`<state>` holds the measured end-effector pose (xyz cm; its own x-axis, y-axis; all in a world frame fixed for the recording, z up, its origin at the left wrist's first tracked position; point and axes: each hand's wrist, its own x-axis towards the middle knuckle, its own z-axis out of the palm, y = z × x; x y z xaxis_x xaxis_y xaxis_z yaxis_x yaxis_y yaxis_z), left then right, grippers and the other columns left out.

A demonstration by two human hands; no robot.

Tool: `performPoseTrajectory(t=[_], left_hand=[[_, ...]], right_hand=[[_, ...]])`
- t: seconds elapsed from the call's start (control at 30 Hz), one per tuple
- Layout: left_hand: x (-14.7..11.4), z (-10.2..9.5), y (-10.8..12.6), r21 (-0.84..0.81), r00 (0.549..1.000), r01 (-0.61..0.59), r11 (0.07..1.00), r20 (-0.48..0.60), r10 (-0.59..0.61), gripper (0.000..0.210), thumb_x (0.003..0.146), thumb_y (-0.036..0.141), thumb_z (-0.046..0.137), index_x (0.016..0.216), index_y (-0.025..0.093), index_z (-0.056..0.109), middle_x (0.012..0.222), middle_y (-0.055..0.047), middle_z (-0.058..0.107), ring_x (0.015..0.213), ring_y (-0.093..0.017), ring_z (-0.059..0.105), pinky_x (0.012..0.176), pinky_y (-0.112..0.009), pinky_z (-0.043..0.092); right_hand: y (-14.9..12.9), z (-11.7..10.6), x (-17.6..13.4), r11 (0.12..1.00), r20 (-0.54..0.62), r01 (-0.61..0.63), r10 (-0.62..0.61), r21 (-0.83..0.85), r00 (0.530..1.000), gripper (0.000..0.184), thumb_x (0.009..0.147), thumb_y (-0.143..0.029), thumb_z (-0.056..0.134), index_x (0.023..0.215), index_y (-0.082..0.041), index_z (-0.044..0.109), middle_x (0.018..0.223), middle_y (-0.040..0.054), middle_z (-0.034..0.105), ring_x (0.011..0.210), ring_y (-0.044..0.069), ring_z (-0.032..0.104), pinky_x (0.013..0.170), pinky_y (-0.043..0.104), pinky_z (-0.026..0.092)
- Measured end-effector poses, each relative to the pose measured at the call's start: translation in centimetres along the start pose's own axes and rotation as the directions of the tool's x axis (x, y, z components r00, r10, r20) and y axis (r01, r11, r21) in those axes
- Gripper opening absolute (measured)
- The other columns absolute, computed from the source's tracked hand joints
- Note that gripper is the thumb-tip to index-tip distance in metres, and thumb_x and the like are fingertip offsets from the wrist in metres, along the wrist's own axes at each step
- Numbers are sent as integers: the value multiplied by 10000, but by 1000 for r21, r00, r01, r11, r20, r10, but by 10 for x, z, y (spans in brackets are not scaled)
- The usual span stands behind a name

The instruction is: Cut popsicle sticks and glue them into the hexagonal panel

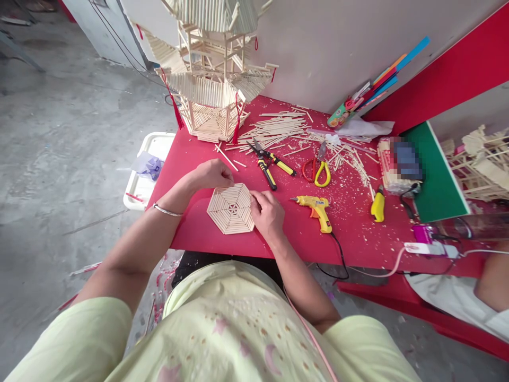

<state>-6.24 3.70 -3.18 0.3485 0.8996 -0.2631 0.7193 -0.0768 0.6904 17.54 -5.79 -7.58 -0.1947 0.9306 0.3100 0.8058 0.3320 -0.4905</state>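
Observation:
A hexagonal panel (225, 217) of thin wooden sticks, laid in rings around a small star-like centre, lies near the front edge of the red table. My left hand (212, 174) is closed at the panel's top left edge, its fingertips partly hidden. At the right edge my right hand (269, 212) pinches the panel between thumb and fingers. A yellow glue gun (316, 208) rests to the right of that hand. Beyond the panel are black-and-yellow pruning shears (270, 163) with open blades, and red-and-yellow scissors (318, 168).
A stick-built pagoda model (214, 85) with red tassels stands at the back left. Loose sticks (278, 130) and chips cover the red table (286, 244) behind the tools. A yellow-handled cutter (377, 206), a power strip (431, 249) and cables lie right, near another person's arm (493, 281).

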Motion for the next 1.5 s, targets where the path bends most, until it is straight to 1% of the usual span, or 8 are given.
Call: performPoseTrajectory(t=[0.23, 0.37, 0.57, 0.83, 1.17, 1.5], left_hand=[[0, 0, -1, 7, 1000, -8, 1000, -2, 8, 165, 658, 285, 660, 690, 179, 784, 653, -25, 708, 657, -158, 599, 560, -240, 413], [0, 1, -2, 13, 1000, 3, 1000, -7, -3, 177, 660, 293, 664, 709, 185, 795, 650, -19, 702, 656, -156, 592, 562, -239, 416], [1, 2, -5, 0, 1000, -19, 1000, -9, 19, 183, 667, 298, 671, 718, 183, 804, 673, -22, 730, 664, -157, 612, 568, -233, 420], [3, 2, -7, 6, 1000, -4, 1000, -2, 4, 198, 674, 303, 673, 745, 186, 815, 698, -26, 743, 691, -171, 636, 590, -245, 440], [2, 2, -6, -15, 1000, -18, 1000, -1, 18, 202, 675, 297, 676, 752, 170, 814, 669, -33, 726, 684, -170, 633, 573, -234, 428], [0, 2, -5, -20, 1000, 8, 1000, -7, -8, 239, 673, 291, 671, 799, 175, 837, 705, -34, 750, 697, -175, 649, 584, -236, 437]], right_hand=[[0, 0, 0, 1000, 1, 1, -1, 3, 1000, 305, 1065, -304, 532, 1264, -253, 758, 1080, 66, 741, 1017, 203, 701, 864, 305, 520], [0, 0, 0, 1000, 2, -3, 3, -4, 1000, 308, 1067, -310, 536, 1277, -254, 754, 1074, 68, 742, 1018, 206, 701, 857, 305, 516], [1, 1, -1, 1000, -3, -3, 3, -6, 1000, 309, 1069, -307, 528, 1271, -258, 757, 1073, 66, 743, 1009, 203, 703, 853, 305, 517], [0, 0, 0, 1000, -5, 1, -1, -12, 1000, 306, 1070, -311, 530, 1265, -257, 759, 1064, 68, 743, 1000, 203, 705, 840, 300, 520], [1, 1, -1, 1000, 3, -9, 9, -3, 1000, 312, 1073, -307, 520, 1275, -262, 754, 1085, 70, 737, 1026, 202, 697, 875, 298, 515], [0, 1, -1, 1000, 7, -9, 9, 3, 1000, 315, 1071, -304, 521, 1279, -259, 752, 1091, 68, 735, 1036, 204, 697, 885, 296, 517]])
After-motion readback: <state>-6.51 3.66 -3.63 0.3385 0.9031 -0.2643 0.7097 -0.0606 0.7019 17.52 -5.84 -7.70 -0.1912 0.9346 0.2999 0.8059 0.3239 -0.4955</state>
